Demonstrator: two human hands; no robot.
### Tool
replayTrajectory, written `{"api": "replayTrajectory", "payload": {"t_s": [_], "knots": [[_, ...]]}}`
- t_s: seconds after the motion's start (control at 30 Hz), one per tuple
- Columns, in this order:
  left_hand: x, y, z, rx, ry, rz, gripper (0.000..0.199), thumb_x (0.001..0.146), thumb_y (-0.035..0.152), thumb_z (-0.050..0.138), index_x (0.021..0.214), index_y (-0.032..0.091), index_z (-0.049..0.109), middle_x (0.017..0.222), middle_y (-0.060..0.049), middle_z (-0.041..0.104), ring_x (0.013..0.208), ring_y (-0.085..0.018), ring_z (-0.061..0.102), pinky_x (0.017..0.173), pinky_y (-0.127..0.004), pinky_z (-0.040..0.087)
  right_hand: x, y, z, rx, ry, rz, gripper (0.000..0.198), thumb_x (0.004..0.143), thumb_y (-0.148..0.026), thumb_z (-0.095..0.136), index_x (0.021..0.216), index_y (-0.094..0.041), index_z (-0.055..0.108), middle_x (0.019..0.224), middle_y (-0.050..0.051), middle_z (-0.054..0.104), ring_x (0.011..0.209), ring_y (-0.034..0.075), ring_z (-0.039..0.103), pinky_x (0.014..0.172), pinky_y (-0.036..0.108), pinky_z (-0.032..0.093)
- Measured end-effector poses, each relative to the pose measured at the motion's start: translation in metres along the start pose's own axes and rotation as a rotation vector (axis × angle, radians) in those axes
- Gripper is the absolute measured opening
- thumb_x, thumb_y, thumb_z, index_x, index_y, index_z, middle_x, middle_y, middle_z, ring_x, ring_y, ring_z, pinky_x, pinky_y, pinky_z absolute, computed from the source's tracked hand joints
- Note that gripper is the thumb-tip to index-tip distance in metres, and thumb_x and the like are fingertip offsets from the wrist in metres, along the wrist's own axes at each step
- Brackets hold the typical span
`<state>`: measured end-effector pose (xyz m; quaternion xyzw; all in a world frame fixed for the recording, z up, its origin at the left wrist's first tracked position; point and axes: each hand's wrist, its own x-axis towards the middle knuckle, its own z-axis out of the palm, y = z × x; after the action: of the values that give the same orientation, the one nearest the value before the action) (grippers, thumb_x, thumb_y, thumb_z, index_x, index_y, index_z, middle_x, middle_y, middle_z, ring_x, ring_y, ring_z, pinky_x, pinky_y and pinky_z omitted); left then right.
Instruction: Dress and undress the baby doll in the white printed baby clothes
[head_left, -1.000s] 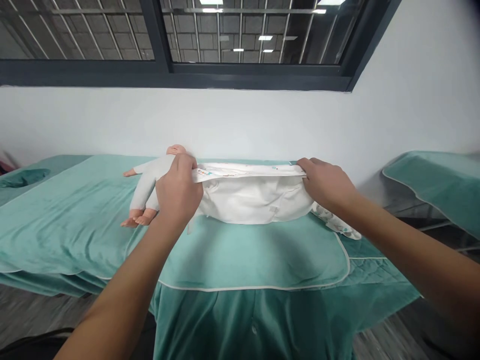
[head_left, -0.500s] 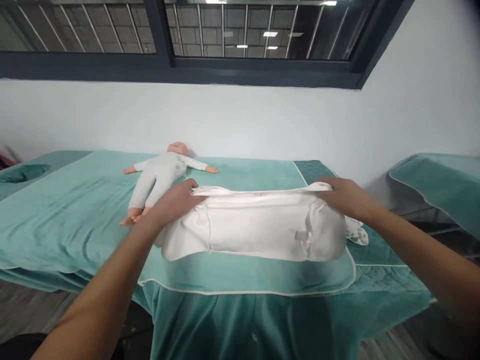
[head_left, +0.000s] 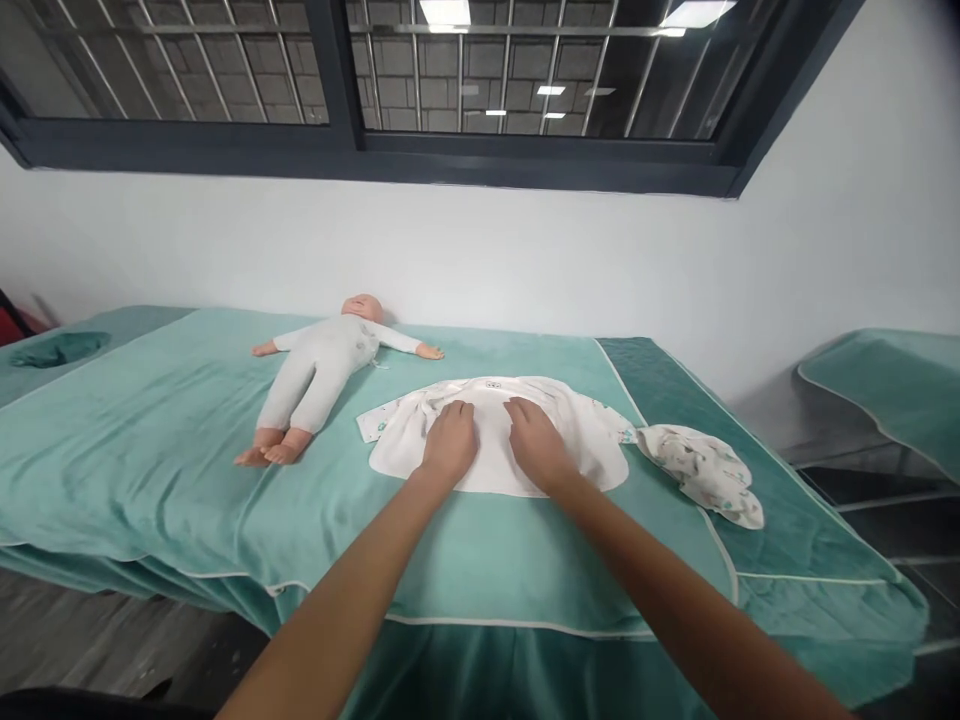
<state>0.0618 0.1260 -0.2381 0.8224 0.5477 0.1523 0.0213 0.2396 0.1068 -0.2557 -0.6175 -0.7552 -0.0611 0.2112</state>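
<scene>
A white baby shirt (head_left: 491,470) lies spread on the green bed cover, its patterned sleeves out to both sides. Near its middle, my left hand (head_left: 452,440) is closed with bent fingers on the fabric, which creases beside it. My right hand (head_left: 536,440) is a short way to the right, its fingers likewise curled on the cloth; both sets of fingertips are partly hidden. To the upper left, a baby doll (head_left: 330,355) in a white suit lies on its back with its arms out. A crumpled patterned cloth (head_left: 701,470) touches the shirt's right sleeve.
The green bed (head_left: 150,430) runs along a white wall (head_left: 525,255) under a dark-framed window (head_left: 525,165) with metal bars. A rolled green cloth (head_left: 60,348) rests at the far left. Another green-covered surface (head_left: 892,385) stands at the right.
The shirt was held up by its top edge, with my hands wide apart. Now it lies on the bed, and my hands have come together at its middle.
</scene>
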Motion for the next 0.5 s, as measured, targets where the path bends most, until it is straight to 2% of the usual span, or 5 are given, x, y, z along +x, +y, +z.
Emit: {"api": "replayTrajectory", "payload": {"t_s": [0.07,0.17,0.27,0.33,0.5], "knots": [[0.011,-0.005,0.009,-0.003,-0.042,-0.077,0.036,0.09,0.005,0.034,0.115,0.009,0.06,0.122,-0.018,0.061,0.12,-0.028,0.055,0.101,-0.039,0.043,0.009,0.004,0.013,0.078,-0.06,0.131,0.044,0.095,-0.015,0.034,0.134,-0.01,0.052,0.138,0.017,0.056,0.13,0.026,0.048,0.11,0.037,0.037],[0.03,-0.014,0.015,0.01,-0.043,-0.156,0.033,0.094,0.013,0.036,0.117,0.006,0.059,0.128,-0.023,0.059,0.123,-0.033,0.053,0.101,-0.045,0.043,0.027,0.017,0.02,0.092,-0.096,0.297,0.043,0.098,-0.023,0.033,0.132,-0.006,0.053,0.134,0.021,0.058,0.128,0.03,0.049,0.109,0.042,0.037],[0.047,-0.015,0.017,0.016,-0.02,-0.219,0.037,0.097,0.019,0.035,0.127,0.005,0.053,0.132,-0.025,0.056,0.126,-0.035,0.052,0.102,-0.049,0.042,0.04,0.023,0.025,0.067,-0.079,0.355,0.05,0.098,-0.028,0.035,0.139,-0.003,0.046,0.142,0.024,0.051,0.135,0.035,0.042,0.109,0.049,0.035],[0.055,-0.012,0.018,0.021,0.013,-0.245,0.041,0.098,0.022,0.033,0.132,0.006,0.048,0.136,-0.024,0.055,0.128,-0.035,0.05,0.103,-0.051,0.041,0.046,0.021,0.031,0.03,-0.051,0.401,0.056,0.097,-0.032,0.039,0.147,-0.006,0.038,0.15,0.023,0.043,0.139,0.038,0.036,0.108,0.052,0.035],[0.08,-0.002,0.027,0.038,0.039,-0.304,0.044,0.096,0.018,0.033,0.138,0.011,0.046,0.141,-0.019,0.054,0.13,-0.033,0.048,0.104,-0.049,0.042,0.063,0.016,0.046,-0.01,-0.062,0.494,0.063,0.095,-0.026,0.042,0.153,-0.007,0.027,0.156,0.021,0.033,0.143,0.036,0.029,0.112,0.048,0.032]]}}
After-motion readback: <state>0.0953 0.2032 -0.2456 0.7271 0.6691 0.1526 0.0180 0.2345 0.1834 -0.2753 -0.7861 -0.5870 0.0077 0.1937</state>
